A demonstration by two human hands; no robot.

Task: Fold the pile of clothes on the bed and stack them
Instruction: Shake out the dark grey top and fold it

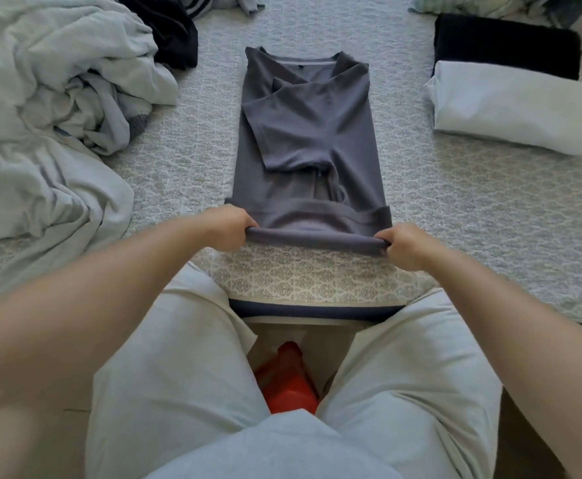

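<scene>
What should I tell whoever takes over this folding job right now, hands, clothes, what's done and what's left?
Left hand and right hand each grip a near corner of the grey shirt, its hem rolled up off the bed.
The shirt lies lengthwise, sleeves already folded in.
Done: a folded white piece and a black piece lie at the right.
Left: fold the shirt over toward its collar, stack it, then work through the unfolded pile at the left.
</scene>
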